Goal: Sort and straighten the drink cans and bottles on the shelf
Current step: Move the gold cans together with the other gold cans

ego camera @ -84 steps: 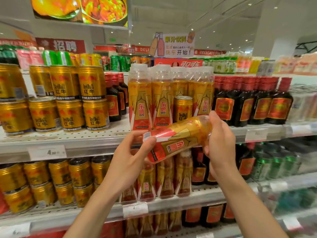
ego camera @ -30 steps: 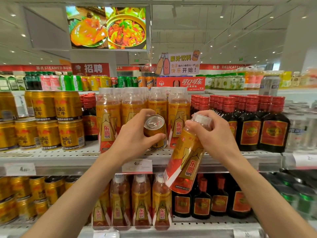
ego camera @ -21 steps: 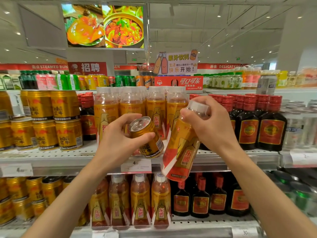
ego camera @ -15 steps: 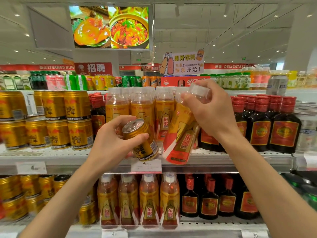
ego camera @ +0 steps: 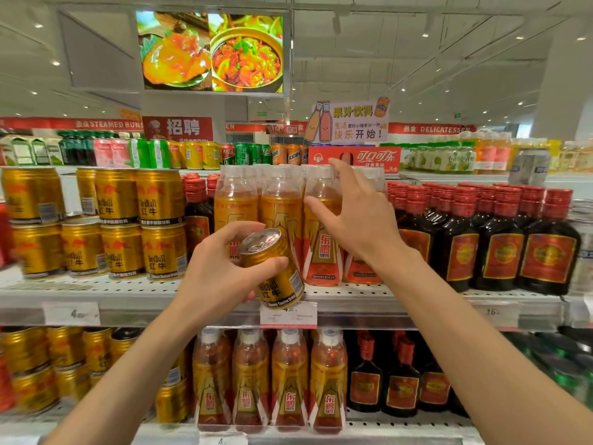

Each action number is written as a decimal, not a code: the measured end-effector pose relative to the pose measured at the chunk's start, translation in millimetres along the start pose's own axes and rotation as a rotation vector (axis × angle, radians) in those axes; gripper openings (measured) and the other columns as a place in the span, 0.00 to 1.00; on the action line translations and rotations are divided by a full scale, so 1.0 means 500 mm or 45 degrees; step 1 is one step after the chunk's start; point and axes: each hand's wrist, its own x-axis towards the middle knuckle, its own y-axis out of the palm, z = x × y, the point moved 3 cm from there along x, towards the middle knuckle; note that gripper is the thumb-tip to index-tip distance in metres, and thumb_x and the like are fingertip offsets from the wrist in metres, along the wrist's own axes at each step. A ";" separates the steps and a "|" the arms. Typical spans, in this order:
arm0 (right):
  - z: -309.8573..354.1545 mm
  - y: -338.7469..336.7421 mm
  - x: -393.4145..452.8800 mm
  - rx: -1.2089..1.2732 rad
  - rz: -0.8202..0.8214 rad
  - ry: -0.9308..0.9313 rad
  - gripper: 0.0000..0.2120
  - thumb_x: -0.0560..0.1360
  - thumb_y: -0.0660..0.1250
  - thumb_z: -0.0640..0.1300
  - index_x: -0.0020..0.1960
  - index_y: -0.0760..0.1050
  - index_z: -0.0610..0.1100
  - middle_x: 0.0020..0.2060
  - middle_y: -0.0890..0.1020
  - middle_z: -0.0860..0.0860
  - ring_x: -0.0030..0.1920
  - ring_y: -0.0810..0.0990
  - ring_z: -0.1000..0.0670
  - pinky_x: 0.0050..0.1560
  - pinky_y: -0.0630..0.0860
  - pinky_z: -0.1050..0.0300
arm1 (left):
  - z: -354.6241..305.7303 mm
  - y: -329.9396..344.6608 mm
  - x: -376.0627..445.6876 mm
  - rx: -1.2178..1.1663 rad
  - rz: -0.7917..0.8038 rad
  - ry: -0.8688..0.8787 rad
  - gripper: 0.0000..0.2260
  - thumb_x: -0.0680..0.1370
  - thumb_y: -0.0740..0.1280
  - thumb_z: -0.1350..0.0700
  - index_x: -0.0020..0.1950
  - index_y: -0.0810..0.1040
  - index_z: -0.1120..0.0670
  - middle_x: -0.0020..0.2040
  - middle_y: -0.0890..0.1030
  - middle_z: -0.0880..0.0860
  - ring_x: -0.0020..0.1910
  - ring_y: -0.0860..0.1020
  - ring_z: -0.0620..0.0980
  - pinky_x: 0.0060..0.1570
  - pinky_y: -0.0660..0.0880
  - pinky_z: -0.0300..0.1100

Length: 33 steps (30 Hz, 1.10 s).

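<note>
Head view: my left hand (ego camera: 221,277) grips one gold can (ego camera: 272,268), tilted with its top up and to the left, over the shelf (ego camera: 96,295) edge. My right hand (ego camera: 359,226) is spread before four upright orange bottles (ego camera: 236,216) (front row only), apparently touching none.

A screen (ego camera: 213,51) hangs from the ceiling and shows two dishes of food, one orange, one red with green bits. Below it, a red sign (ego camera: 178,127) with white Chinese characters. To the right, a white card (ego camera: 349,122) with cartoon bottles stands atop the shelving. Red banners along the far wall read STEAMED BUNS (ego camera: 106,124) and DELICATESSEN (ego camera: 441,128). Ceiling lights (ego camera: 425,35) dot the white ceiling. White price tags (ego camera: 71,313) sit on the shelf edge.
</note>
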 end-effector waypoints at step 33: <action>-0.030 0.006 -0.191 0.593 0.120 0.103 0.18 0.78 0.70 0.48 0.67 0.75 0.49 0.55 0.78 0.57 0.42 0.80 0.57 0.40 0.80 0.63 | -0.002 0.005 -0.018 -0.186 -0.054 -0.061 0.26 0.68 0.75 0.43 0.66 0.79 0.44 0.62 0.80 0.47 0.25 0.82 0.50 0.28 0.80 0.36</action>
